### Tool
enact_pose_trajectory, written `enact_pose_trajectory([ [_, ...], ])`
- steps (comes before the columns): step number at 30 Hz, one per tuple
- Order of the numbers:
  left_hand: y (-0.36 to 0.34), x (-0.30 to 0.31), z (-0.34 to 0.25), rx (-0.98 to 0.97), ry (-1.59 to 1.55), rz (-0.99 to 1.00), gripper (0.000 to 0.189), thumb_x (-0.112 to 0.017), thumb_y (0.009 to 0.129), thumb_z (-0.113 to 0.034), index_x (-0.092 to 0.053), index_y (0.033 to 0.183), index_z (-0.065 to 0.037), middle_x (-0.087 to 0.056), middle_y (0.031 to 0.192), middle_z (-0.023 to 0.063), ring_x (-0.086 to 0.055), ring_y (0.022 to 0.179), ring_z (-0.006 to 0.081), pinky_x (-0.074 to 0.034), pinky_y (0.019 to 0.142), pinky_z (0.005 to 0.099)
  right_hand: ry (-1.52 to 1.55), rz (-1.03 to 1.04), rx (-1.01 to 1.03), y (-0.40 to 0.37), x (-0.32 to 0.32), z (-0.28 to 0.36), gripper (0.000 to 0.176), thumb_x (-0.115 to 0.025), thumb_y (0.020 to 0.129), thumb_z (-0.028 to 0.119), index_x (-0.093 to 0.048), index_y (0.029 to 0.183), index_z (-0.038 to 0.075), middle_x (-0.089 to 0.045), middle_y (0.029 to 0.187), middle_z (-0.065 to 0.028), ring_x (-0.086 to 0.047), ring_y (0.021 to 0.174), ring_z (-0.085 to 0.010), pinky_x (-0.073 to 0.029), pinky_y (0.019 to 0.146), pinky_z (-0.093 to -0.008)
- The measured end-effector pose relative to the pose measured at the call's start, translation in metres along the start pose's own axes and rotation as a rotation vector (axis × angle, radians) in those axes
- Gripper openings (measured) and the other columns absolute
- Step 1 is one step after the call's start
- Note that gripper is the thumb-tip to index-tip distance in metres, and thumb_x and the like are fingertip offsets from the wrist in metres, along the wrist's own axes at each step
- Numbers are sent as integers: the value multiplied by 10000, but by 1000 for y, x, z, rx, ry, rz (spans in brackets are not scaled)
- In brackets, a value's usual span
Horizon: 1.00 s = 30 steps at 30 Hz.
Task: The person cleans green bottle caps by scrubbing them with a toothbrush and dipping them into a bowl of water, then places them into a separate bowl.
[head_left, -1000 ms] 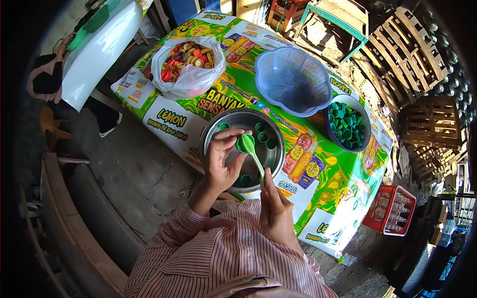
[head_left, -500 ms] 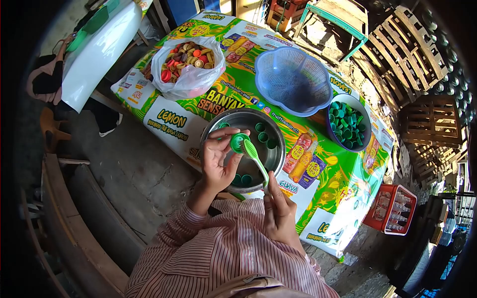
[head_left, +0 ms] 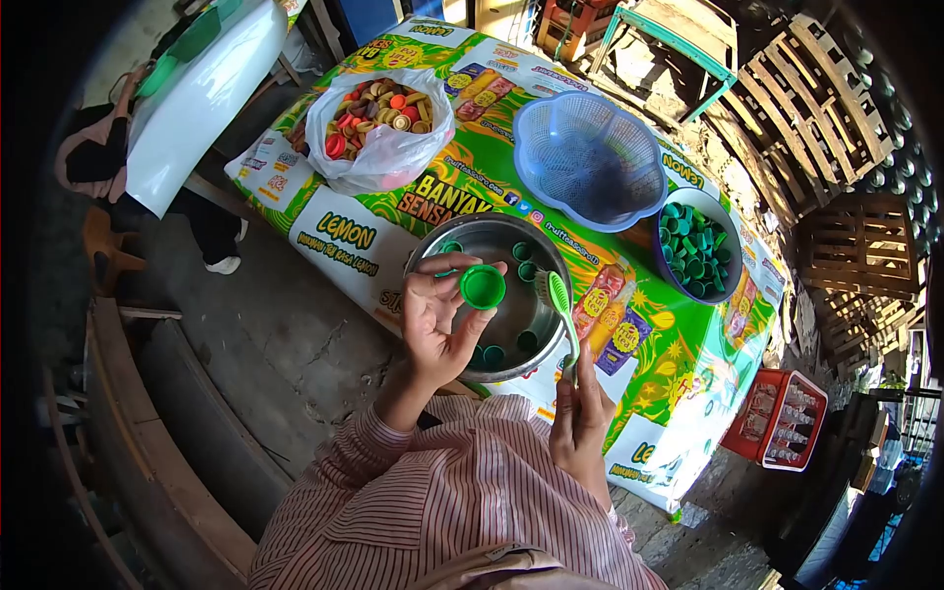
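Note:
Pinched in the fingers of my left hand (head_left: 436,320) is a green bottle cap (head_left: 483,287), its hollow side turned up toward me. My right hand (head_left: 582,418) grips the handle of a green toothbrush (head_left: 560,303), whose head points up and stands apart from the cap. Below both hands is a round metal basin (head_left: 506,369) with several green caps (head_left: 524,261) lying in what looks like water. To the right, a bowl (head_left: 730,293) is heaped with green caps (head_left: 693,246).
A white plastic bag (head_left: 379,162) of red, tan and brown caps stands at the back left. Near it is a blue plastic basket (head_left: 590,162). A red crate of bottles (head_left: 782,418) sits beyond the table's right edge. Another person's clothed arm (head_left: 93,162) shows far left.
The toothbrush has moved right and away from the cap. The cap now faces me more fully in my left hand, which has shifted slightly.

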<state>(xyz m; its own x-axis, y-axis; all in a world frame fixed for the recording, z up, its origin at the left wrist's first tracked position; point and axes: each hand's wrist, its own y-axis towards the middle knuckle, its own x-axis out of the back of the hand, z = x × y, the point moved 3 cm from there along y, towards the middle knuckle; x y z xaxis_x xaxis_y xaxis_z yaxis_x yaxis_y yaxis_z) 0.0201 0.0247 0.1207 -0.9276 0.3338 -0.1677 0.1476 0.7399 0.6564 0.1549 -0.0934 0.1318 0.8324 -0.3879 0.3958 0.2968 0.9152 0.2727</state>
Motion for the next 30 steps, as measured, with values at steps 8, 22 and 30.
enact_pose_trajectory([
  [8, 2, 0, 2, 25, 59, -9, 359, -583, 796, 43, -361, 1071, -15, -416, 1137, 182, -530, 1030, 292, -470, 877, 398, -49, 32, 26, 5, -6, 8, 541, -504, 784, -82, -421, 1297, 69, -489, 660, -109, -497, 538, -188, -408, 517, -257],
  [22, -4, -1, 10, -20, 236, 4, 384, -625, 713, 129, -389, 981, -13, -429, 1085, 154, -535, 1041, 332, -487, 852, 379, -81, 104, -71, 4, -18, 16, 553, -513, 795, -57, -395, 1316, 84, -515, 659, -135, -536, 529, -251, -435, 510, -309],
  [30, -12, 8, 18, -116, 485, -41, 404, -673, 622, 181, -420, 870, -12, -454, 1018, 126, -565, 1007, 320, -544, 779, 349, -11, 234, -141, 6, -20, 23, 546, -488, 825, -37, -343, 1338, 80, -577, 727, -198, -597, 628, -327, -441, 548, -287],
])
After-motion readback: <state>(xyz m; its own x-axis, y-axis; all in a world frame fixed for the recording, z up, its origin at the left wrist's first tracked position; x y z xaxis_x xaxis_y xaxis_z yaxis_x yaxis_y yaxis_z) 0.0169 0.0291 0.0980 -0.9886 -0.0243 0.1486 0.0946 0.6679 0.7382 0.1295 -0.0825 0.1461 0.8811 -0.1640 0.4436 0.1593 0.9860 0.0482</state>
